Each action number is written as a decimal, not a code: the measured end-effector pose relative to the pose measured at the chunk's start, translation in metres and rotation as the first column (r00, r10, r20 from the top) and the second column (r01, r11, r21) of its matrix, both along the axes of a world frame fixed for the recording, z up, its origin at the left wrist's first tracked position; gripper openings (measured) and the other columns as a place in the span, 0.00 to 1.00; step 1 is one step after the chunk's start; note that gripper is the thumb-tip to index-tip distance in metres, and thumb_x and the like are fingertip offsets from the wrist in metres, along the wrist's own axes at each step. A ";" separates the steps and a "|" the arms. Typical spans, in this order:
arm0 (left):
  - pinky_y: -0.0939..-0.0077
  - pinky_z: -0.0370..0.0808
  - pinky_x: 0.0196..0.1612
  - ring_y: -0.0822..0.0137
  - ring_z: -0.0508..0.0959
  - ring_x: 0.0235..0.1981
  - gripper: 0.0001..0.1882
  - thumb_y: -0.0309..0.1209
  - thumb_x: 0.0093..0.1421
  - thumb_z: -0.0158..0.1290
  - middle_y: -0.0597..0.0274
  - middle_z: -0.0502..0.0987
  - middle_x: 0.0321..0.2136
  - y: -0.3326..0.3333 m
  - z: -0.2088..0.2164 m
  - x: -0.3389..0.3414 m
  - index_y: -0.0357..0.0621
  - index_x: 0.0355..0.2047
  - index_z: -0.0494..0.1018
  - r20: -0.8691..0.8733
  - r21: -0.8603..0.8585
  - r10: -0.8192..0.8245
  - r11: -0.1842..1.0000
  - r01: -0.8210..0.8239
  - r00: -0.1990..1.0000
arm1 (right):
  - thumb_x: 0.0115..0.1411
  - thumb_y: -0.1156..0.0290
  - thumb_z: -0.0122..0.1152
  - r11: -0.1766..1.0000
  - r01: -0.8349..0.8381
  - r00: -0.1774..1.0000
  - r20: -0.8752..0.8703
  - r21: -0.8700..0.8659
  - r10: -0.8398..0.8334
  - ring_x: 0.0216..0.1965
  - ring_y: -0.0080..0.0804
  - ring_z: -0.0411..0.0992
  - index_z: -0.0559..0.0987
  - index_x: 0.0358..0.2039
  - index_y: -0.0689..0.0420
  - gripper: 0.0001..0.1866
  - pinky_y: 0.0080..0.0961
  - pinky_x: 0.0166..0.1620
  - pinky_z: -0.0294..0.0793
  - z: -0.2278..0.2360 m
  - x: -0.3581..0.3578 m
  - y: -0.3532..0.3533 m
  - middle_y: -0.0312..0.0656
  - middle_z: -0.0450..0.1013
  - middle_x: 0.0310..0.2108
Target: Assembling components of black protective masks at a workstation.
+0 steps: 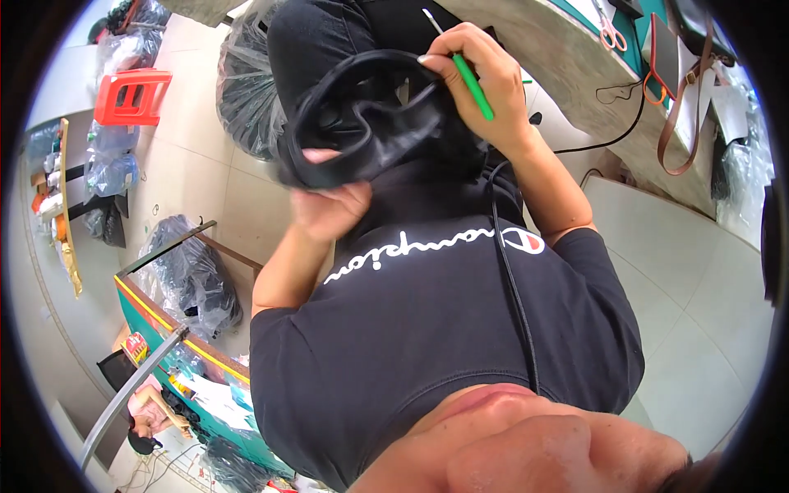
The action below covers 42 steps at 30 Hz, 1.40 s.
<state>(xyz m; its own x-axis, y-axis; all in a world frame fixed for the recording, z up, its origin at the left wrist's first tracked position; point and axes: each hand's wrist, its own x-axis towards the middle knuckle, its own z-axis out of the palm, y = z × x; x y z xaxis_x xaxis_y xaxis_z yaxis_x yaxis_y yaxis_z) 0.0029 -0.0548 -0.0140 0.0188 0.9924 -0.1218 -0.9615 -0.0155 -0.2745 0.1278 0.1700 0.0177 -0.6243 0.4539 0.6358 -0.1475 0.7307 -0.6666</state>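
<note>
**Both hands on black piece over lap, green tool in the right**

Black piece (419,130): soft, shiny, leather-like, sits over the lap in front of the shirt. Thick rim curves into an open loop, the material inside creased and folded.

Left hand (333,209): closed on the lower left of the rim, one digit showing inside the loop, the rest outside. Motion blur there, exact finger placement can't be told.

Right hand (485,82): curled, gripping a green-handled tool (472,86). Handle lies along the fingers, thin metal shaft points up and left past the knuckles. Thumb is at the upper right of the rim; fingertips underneath are hidden, so can't tell how firm the pinch is.

Wearer: dark T-shirt (444,329) with white print, black trousers (320,41). Black cord (514,296) runs down the shirt front.

Right side: counter (567,37) with pink-handled scissors (612,34) on it; brown strap (694,123) hangs over its edge.

Left side: red stool (131,97) on tiled floor (193,123), plastic-wrapped dark bundle (245,94) near the legs. Lower left, another person (150,411) beside a green-sided work surface (222,386).
</note>
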 end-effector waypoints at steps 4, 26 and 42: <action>0.79 0.74 0.26 0.74 0.76 0.24 0.19 0.41 0.60 0.52 0.67 0.75 0.34 0.025 -0.016 0.028 0.47 0.49 0.68 0.008 0.087 -0.225 0.971 0.224 0.974 | 0.51 0.80 0.64 0.986 -0.142 0.986 -0.076 0.081 0.149 0.26 0.34 0.71 0.74 0.29 0.63 0.07 0.23 0.31 0.70 0.014 0.002 -0.015 0.43 0.71 0.28; 0.64 0.54 0.65 0.62 0.56 0.65 0.30 0.48 0.69 0.31 0.54 0.51 0.66 0.073 0.009 0.015 0.46 0.66 0.49 -0.862 0.069 0.242 0.927 -0.369 0.445 | 0.41 0.75 0.71 0.874 -0.380 0.886 -0.153 0.302 0.438 0.23 0.31 0.71 0.79 0.28 0.57 0.12 0.23 0.24 0.69 0.018 0.037 -0.047 0.39 0.71 0.25; 0.51 0.61 0.60 0.51 0.61 0.62 0.34 0.54 0.67 0.31 0.37 0.42 0.66 0.053 0.028 0.011 0.52 0.67 0.42 -0.915 0.197 0.271 0.947 -0.253 0.301 | 0.49 0.73 0.69 0.993 -0.043 0.937 0.341 -0.113 0.080 0.29 0.30 0.73 0.78 0.39 0.59 0.16 0.21 0.35 0.71 -0.012 0.067 0.014 0.41 0.73 0.29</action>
<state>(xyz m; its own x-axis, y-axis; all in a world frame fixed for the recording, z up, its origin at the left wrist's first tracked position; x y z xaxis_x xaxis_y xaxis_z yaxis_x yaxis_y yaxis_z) 0.0137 -0.0022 0.0136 -0.3577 0.9240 0.1352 -0.5376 -0.3222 0.7792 0.1949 0.1838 0.0060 -0.8256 0.4585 0.3289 0.0620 0.6530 -0.7548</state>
